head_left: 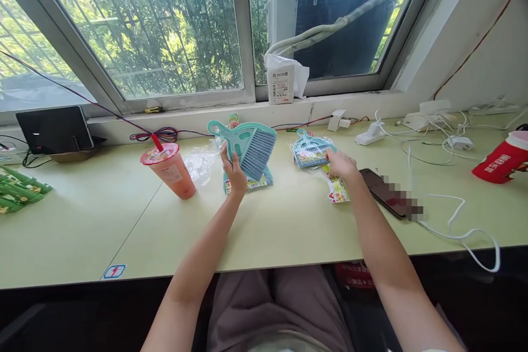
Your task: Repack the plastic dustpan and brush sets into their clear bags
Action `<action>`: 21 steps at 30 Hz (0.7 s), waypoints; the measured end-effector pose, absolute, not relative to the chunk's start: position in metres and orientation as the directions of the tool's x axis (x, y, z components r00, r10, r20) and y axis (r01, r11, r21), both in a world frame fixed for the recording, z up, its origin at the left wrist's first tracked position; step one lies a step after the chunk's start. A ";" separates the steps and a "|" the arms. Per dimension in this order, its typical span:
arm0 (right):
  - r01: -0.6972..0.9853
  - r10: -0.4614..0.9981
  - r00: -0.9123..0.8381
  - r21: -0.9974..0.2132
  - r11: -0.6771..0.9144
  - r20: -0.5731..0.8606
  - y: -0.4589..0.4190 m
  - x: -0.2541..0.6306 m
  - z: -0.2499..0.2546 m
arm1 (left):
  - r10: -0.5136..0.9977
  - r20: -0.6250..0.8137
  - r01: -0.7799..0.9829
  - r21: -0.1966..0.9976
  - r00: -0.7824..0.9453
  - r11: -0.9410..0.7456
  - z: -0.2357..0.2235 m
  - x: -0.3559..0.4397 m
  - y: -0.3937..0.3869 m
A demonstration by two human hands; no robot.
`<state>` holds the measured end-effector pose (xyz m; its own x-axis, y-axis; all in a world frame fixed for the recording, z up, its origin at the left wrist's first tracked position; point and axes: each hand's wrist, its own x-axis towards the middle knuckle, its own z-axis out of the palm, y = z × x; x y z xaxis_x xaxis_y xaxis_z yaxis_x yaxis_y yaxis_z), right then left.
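My left hand point(235, 175) is closed around a teal hand brush point(259, 148) with grey-blue bristles, raised and tilted over the table. Behind and below it lies a teal dustpan point(267, 176) with a printed label, partly hidden by the brush. At the right, a second teal brush in clear plastic wrap point(308, 153) rests on the table. My right hand point(342, 165) has its fingers closed at that wrapped brush's right edge; the fingertips are partly hidden. Under this hand a yellow printed card point(338, 190) sticks out toward me.
Crumpled clear plastic point(202, 165) and a pink drink cup with a red straw point(169, 170) stand left of the brush. A phone point(383, 192), white cables point(474, 231) and a red cup point(501, 159) are at the right. A tablet point(55, 129) leans at the far left.
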<state>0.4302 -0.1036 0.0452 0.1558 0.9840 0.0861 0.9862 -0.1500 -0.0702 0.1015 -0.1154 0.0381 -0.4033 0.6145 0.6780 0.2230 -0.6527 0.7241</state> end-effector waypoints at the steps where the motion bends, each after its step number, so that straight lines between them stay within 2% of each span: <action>1: 0.986 0.984 0.164 -0.041 -0.161 0.071 -0.105 0.428 0.047 | 0.605 0.689 0.234 0.714 -0.398 -0.660 0.039 0.102 -0.117; 6: 0.985 0.980 0.161 -0.042 -0.167 -0.119 -0.103 0.420 0.045 | 0.580 0.714 0.281 0.694 -0.392 -0.663 0.043 0.105 -0.124; 8: 0.986 0.980 0.144 -0.060 -0.153 -0.138 -0.101 0.420 0.043 | 0.582 0.711 0.276 0.696 -0.394 -0.663 0.044 0.106 -0.125; 14: 0.967 0.985 0.173 -0.188 -0.173 -0.013 -0.097 0.420 0.046 | 0.599 0.697 0.252 0.709 -0.395 -0.658 0.047 0.107 -0.128; 18: 0.959 0.972 0.199 -0.227 -0.168 0.124 -0.093 0.417 0.039 | 0.626 0.680 0.239 0.727 -0.382 -0.644 0.046 0.107 -0.126; 21: 0.945 0.949 0.185 -0.311 -0.100 0.255 -0.088 0.411 0.027 | 0.631 0.679 0.261 0.730 -0.375 -0.631 0.047 0.108 -0.127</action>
<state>0.4111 -0.0879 0.0274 0.1845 0.9491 0.2553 0.9452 -0.1002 -0.3106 0.1081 -0.1268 0.0468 -0.3750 0.6310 0.6792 0.2606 -0.6314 0.7304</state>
